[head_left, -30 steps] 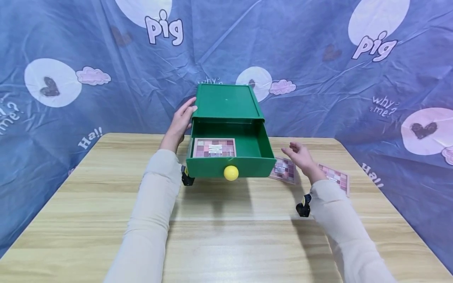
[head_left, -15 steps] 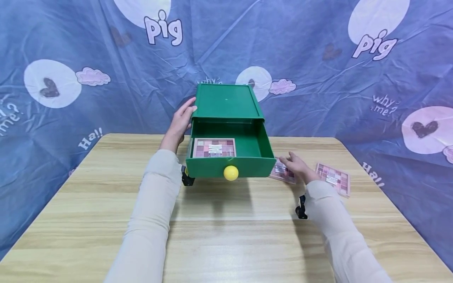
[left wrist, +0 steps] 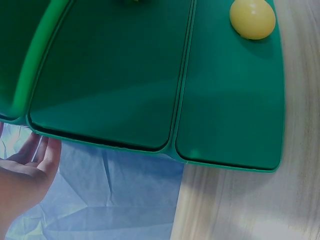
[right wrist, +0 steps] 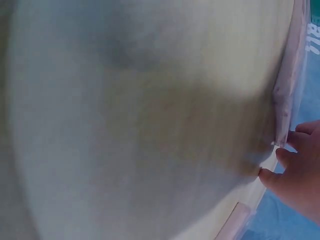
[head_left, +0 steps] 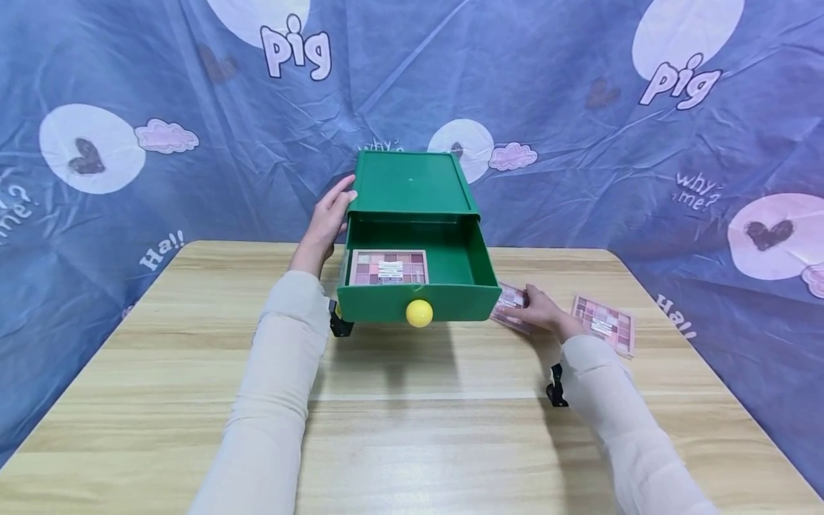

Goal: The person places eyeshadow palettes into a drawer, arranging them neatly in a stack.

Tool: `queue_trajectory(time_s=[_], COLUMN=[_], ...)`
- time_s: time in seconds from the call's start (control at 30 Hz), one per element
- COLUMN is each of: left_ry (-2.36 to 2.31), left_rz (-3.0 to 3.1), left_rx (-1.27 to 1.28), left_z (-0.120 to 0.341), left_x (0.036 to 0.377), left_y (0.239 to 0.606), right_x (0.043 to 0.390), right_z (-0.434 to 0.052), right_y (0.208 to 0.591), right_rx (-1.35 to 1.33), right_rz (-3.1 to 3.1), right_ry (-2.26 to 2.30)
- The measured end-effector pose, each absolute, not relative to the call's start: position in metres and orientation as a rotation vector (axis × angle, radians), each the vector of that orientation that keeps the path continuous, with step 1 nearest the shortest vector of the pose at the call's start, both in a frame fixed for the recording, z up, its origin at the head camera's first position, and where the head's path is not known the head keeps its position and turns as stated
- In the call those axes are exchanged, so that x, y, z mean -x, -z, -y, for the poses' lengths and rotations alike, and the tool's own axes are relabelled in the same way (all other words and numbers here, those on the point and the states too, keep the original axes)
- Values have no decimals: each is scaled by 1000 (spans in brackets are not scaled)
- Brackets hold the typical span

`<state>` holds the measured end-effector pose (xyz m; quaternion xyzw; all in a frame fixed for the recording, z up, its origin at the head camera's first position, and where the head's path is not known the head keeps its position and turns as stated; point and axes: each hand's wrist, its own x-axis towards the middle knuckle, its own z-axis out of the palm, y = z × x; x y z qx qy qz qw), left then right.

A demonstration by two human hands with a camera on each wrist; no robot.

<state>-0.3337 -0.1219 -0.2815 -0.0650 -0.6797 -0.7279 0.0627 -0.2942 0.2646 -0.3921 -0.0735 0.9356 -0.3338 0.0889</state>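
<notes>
A green drawer box (head_left: 415, 182) has its drawer (head_left: 370, 306) pulled out; a round yellow knob (head_left: 419, 313) sits on the front. Inside the drawer, at the left, lies an eyeshadow palette (head_left: 388, 267). My left hand (head_left: 325, 222) rests along the box's left side with fingers extended, as the left wrist view also shows at the green edge. Right of the drawer, my right hand (head_left: 541, 312) is at a second eyeshadow palette (head_left: 506, 295) on the table, partly covering it. In the right wrist view the fingertips (right wrist: 292, 137) are right at that palette's end, thumb low by the tabletop.
Another eyeshadow palette (head_left: 605, 325) lies on the wooden table (head_left: 412, 443) to the right of my right hand. Behind the table hangs a blue patterned cloth (head_left: 560, 71). The drawer front partly hides the nearer palette on the table.
My right hand has come down from above the table onto the palette beside the drawer. My left hand stays at the box's side, and the drawer remains pulled out.
</notes>
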Motion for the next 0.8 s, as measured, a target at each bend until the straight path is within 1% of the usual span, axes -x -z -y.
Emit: queue_trajectory(time_s=[0.2,0.4,0.8], left_ry=[2211,2218,2188], left_rz=[2041,2031,2059], left_rx=[193,195,184], left_z=[121,122,121], left_x=[335,335,332], left_y=[281,282,281], right_x=[290,286,274], right_z=[-267,-269,-270], right_y=[400,406,402], right_rx=[353,411,278], right_rz=[-2903,-2961,-2869], right_ry=[938,884,986])
